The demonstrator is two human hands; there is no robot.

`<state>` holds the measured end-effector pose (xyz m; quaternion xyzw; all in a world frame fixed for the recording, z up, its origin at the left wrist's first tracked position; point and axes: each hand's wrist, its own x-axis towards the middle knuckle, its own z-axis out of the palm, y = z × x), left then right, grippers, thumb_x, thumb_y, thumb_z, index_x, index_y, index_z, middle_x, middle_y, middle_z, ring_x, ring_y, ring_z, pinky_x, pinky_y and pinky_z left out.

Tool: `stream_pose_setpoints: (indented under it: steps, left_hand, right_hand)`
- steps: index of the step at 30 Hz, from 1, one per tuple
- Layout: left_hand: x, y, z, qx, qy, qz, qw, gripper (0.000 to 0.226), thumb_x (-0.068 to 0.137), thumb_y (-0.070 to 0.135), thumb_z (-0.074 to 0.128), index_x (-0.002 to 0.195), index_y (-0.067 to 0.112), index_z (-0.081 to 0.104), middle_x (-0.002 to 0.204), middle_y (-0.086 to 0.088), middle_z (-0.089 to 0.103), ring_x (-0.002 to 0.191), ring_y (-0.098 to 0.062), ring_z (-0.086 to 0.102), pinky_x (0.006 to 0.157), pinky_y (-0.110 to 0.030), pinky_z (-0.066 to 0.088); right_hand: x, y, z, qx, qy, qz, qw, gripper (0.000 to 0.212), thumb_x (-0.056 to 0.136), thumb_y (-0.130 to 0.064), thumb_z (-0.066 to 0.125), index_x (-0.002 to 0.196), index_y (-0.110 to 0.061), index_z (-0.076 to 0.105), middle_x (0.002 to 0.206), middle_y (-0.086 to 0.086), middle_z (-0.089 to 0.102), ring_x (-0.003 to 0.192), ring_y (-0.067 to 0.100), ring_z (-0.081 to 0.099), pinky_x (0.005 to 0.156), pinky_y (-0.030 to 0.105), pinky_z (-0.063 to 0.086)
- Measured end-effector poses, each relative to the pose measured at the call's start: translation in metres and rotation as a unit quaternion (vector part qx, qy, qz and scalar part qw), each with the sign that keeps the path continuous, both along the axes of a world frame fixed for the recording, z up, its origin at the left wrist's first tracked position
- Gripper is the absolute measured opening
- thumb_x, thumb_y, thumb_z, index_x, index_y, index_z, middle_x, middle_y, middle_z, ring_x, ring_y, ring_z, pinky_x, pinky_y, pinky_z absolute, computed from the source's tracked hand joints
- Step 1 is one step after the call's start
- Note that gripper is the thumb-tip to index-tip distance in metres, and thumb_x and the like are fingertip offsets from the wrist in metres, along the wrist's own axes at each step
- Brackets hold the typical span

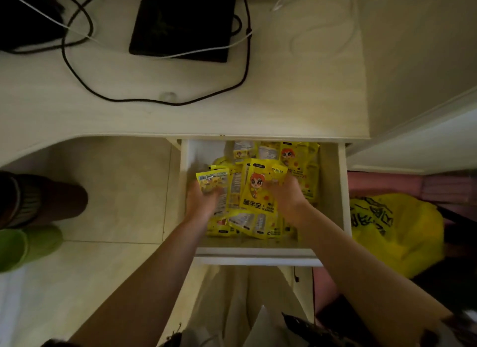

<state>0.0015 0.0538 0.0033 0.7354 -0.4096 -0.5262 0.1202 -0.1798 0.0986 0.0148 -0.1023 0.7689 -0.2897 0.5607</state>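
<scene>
Drawer (258, 256) under the table (180, 114) stands pulled out, front edge at 6 o'clock. Inside is a loose heap of yellow packets (299, 163), overlapping, some face up and some back up.

Left hand (200, 201): in the drawer at the heap's 9 o'clock side, fingers curled round the lower part of a small yellow packet (213, 182). The packet is lifted clear of the heap and tilted, printed back showing.

Right hand (286, 197): at the heap's centre, toward 3 o'clock. Its fingers are bent over the upper right edge of a cartoon-face packet (256, 189), which lies face up on top of the others. The grip is blurred but looks like a pinch.

The two hands are near each other, not touching, with the cartoon-face packet between them.

Table top, 12 o'clock: black box (180, 24), with a black cable (77, 80) and a white cable (206, 51) trailing across.

Floor: yellow bag (395, 230) at 3 o'clock of the drawer, green slipper (25, 246) well off at 9 o'clock.
</scene>
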Motion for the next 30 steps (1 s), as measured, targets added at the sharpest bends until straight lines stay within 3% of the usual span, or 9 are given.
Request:
stream_pose_setpoints:
  steps: [5, 8, 10, 14, 17, 20, 23, 26, 30]
  left_hand:
    - [-0.008, -0.039, -0.033, -0.007, -0.029, -0.013, 0.999, 0.035, 0.081, 0.029, 0.072, 0.110, 0.017, 0.056, 0.109, -0.005, 0.064, 0.099, -0.026, 0.062, 0.083, -0.039, 0.052]
    - [-0.013, -0.064, -0.052, -0.013, -0.022, -0.012, 1.000, 0.044, 0.084, 0.026, 0.069, 0.123, 0.014, 0.054, 0.114, -0.005, 0.063, 0.102, -0.025, 0.060, 0.082, -0.034, 0.047]
    - [-0.018, -0.078, -0.062, -0.001, 0.010, 0.010, 1.000, 0.042, 0.081, 0.022, 0.070, 0.120, 0.015, 0.056, 0.110, -0.004, 0.065, 0.098, -0.024, 0.063, 0.081, -0.035, 0.051]
    - [-0.022, -0.092, -0.081, 0.031, 0.079, 0.057, 0.995, 0.038, 0.074, 0.016, 0.068, 0.111, 0.018, 0.061, 0.101, -0.008, 0.069, 0.091, -0.026, 0.068, 0.081, -0.047, 0.058]
    - [-0.021, -0.088, -0.078, 0.036, 0.064, 0.026, 0.997, 0.038, 0.078, 0.012, 0.065, 0.115, 0.012, 0.055, 0.101, -0.010, 0.065, 0.083, -0.025, 0.066, 0.067, -0.037, 0.056]
    - [-0.012, -0.075, -0.072, 0.033, 0.038, -0.014, 0.999, 0.040, 0.083, -0.004, 0.057, 0.121, 0.008, 0.053, 0.101, -0.009, 0.064, 0.073, -0.017, 0.058, 0.054, -0.027, 0.043]
    - [0.000, -0.060, -0.061, 0.013, 0.002, -0.036, 0.999, 0.046, 0.082, 0.000, 0.061, 0.126, 0.008, 0.052, 0.107, -0.005, 0.060, 0.084, -0.017, 0.057, 0.063, -0.027, 0.046]
    - [0.006, -0.042, -0.046, 0.002, -0.007, -0.065, 0.998, 0.052, 0.086, 0.008, 0.063, 0.135, 0.011, 0.045, 0.131, -0.006, 0.052, 0.107, -0.022, 0.055, 0.073, -0.029, 0.049]
    - [0.010, -0.016, -0.025, -0.012, -0.023, -0.087, 0.996, 0.047, 0.086, 0.002, 0.055, 0.132, 0.012, 0.051, 0.131, -0.006, 0.057, 0.088, -0.016, 0.059, 0.057, -0.024, 0.047]
  right_hand:
    - [-0.001, -0.044, -0.033, 0.009, -0.013, -0.018, 1.000, 0.069, 0.082, -0.019, 0.072, 0.142, -0.016, 0.039, 0.130, 0.005, 0.058, 0.110, 0.026, 0.060, 0.088, 0.042, 0.053]
    - [-0.003, -0.069, -0.047, 0.020, -0.031, -0.020, 0.999, 0.079, 0.087, -0.018, 0.068, 0.150, -0.016, 0.022, 0.142, 0.001, 0.045, 0.124, 0.026, 0.049, 0.086, 0.034, 0.049]
    - [-0.007, -0.082, -0.057, 0.018, -0.022, -0.033, 0.999, 0.077, 0.086, -0.017, 0.069, 0.149, -0.012, 0.025, 0.146, 0.006, 0.042, 0.129, 0.029, 0.045, 0.087, 0.036, 0.049]
    - [-0.012, -0.092, -0.061, 0.020, -0.005, -0.094, 0.995, 0.051, 0.083, -0.020, 0.073, 0.128, -0.004, 0.054, 0.099, 0.002, 0.064, 0.091, 0.023, 0.060, 0.068, 0.032, 0.043]
    - [-0.021, -0.086, -0.066, 0.027, 0.065, -0.051, 0.996, 0.011, 0.090, -0.024, 0.063, 0.089, -0.014, 0.061, 0.069, 0.003, 0.055, 0.058, 0.013, 0.048, 0.054, 0.026, 0.037]
    - [-0.030, -0.075, -0.068, 0.059, 0.107, 0.002, 0.993, 0.010, 0.091, -0.016, 0.059, 0.085, -0.021, 0.054, 0.070, 0.001, 0.051, 0.053, 0.012, 0.043, 0.049, 0.024, 0.037]
    - [-0.037, -0.058, -0.059, 0.096, 0.116, 0.054, 0.987, 0.030, 0.091, -0.007, 0.052, 0.066, -0.019, 0.040, 0.067, 0.000, 0.048, 0.053, 0.011, 0.042, 0.037, 0.020, 0.037]
    - [-0.038, -0.042, -0.042, 0.087, 0.124, 0.103, 0.983, 0.021, 0.091, -0.008, 0.048, 0.073, -0.019, 0.048, 0.067, -0.004, 0.046, 0.054, 0.008, 0.042, 0.035, 0.016, 0.038]
    - [-0.031, -0.019, -0.016, 0.067, 0.134, 0.117, 0.982, 0.023, 0.093, -0.013, 0.048, 0.110, -0.012, 0.063, 0.079, 0.005, 0.057, 0.068, 0.018, 0.052, 0.060, 0.026, 0.041]
